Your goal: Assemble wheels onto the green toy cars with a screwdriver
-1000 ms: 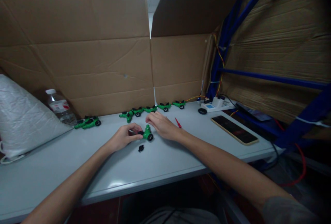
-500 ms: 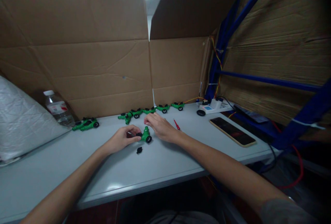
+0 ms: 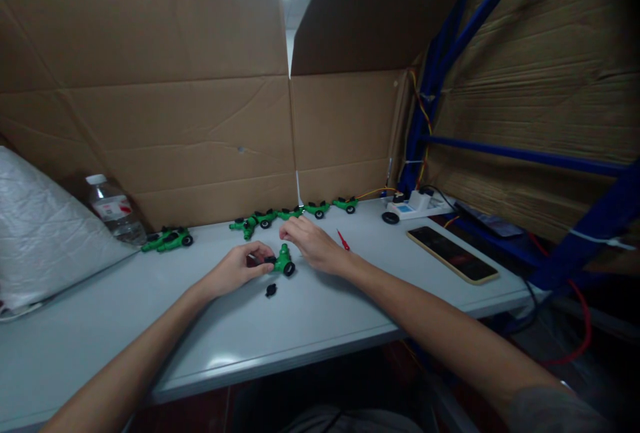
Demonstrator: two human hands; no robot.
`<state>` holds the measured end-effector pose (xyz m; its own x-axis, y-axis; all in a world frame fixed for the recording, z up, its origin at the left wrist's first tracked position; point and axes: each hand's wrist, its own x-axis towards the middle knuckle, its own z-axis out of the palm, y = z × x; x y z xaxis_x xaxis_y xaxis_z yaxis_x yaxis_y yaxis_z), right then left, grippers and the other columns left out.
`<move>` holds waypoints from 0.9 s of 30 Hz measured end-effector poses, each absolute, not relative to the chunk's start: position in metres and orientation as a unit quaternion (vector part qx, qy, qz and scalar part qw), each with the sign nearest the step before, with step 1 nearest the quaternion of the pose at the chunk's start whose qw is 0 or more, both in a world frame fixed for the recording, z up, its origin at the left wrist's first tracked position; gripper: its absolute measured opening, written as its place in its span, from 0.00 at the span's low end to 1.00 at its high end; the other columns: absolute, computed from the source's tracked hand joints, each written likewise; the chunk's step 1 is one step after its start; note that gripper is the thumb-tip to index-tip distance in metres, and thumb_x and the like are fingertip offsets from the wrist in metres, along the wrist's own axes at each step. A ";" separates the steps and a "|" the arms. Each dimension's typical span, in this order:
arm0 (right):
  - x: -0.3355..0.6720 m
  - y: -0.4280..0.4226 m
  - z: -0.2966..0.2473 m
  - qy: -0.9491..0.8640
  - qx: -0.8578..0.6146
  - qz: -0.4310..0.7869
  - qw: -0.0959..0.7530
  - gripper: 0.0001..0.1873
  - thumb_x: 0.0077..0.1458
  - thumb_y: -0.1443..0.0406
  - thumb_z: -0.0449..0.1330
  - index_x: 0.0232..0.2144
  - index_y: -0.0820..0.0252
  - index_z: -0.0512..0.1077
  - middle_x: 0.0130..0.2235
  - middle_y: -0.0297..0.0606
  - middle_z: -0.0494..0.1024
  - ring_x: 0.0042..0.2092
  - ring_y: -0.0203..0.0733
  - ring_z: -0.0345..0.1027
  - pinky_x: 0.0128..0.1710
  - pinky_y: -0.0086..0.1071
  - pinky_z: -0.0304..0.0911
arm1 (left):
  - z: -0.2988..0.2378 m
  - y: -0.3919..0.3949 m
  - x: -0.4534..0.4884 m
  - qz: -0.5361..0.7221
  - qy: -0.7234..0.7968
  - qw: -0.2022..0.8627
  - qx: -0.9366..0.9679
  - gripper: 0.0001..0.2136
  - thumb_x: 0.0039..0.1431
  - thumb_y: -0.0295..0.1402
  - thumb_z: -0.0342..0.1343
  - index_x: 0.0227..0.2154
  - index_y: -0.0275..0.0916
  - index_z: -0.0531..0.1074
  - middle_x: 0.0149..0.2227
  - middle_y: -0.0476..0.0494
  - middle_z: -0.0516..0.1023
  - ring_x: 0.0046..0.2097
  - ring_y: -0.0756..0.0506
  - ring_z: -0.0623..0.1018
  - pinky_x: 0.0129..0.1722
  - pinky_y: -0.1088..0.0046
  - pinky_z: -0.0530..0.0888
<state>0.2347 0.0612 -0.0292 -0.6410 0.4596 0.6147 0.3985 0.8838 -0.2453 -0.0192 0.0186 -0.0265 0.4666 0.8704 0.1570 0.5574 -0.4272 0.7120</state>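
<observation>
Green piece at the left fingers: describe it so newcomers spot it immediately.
On the pale table, before the cardboard wall, find the left hand. The green piece is at its fingers, with a black ring on one end. Unlike the other green pieces, set back along that wall, it sits between this and the right hand.

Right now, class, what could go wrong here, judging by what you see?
The small black part lies loose near the green piece in the left hand, so it might get brushed aside. The red pointed tool lies by the right hand's wrist, so that arm could nudge it.
</observation>
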 end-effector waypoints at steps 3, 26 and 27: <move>0.234 0.059 -0.029 -0.906 -0.238 0.051 0.345 0.15 0.64 0.79 0.50 0.43 0.55 0.67 0.45 0.41 0.73 0.47 0.47 0.62 0.47 0.38 0.59 | -0.025 0.018 -0.019 0.263 0.443 0.299 0.804 0.18 0.62 0.47 0.63 0.45 0.38 0.77 0.42 0.43 0.80 0.41 0.44 0.77 0.41 0.68 0.74; 0.230 0.056 -0.029 -0.896 -0.211 0.088 0.380 0.10 0.73 0.68 0.52 0.44 0.56 0.73 0.46 0.42 0.75 0.49 0.47 0.66 0.51 0.40 0.61 | -0.031 0.021 -0.022 0.270 0.445 0.310 0.796 0.17 0.60 0.45 0.65 0.44 0.37 0.76 0.43 0.42 0.80 0.41 0.45 0.78 0.44 0.67 0.74; 0.230 0.055 -0.029 -0.893 -0.209 0.097 0.386 0.09 0.72 0.68 0.52 0.44 0.56 0.74 0.46 0.42 0.75 0.49 0.46 0.66 0.51 0.40 0.61 | -0.031 0.021 -0.022 0.271 0.445 0.310 0.796 0.17 0.61 0.45 0.65 0.44 0.38 0.76 0.43 0.42 0.80 0.40 0.45 0.78 0.44 0.67 0.75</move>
